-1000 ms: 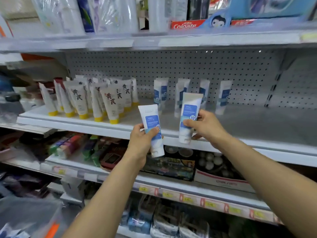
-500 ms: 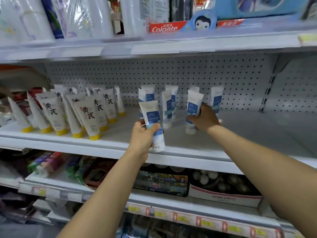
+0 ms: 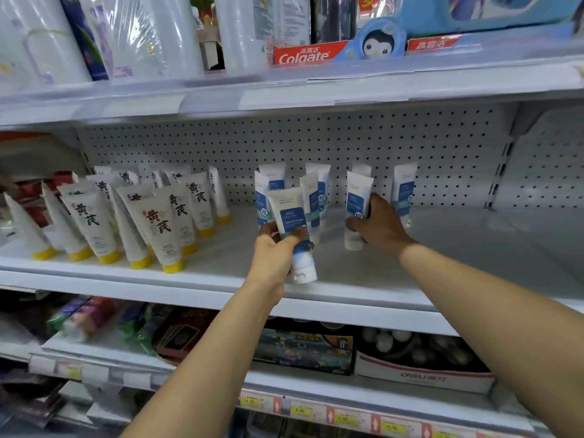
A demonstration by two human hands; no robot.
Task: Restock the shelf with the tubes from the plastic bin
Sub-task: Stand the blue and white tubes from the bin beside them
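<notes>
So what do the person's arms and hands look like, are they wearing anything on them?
No gloves on the left hand or the right hand, and no rings on the fingers that show. The left forearm and right forearm are uncovered down to the frame's edge: no sleeve, watch or bracelet in view.

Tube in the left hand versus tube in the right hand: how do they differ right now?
The left-hand tube leans, top tilted left; the right-hand tube stands upright. The left-hand tube is near the shelf's front edge; the right-hand tube sits farther back, among the standing blue-label tubes. Both are white, blue-labelled, cap down; left hand and right hand grip them.
</notes>
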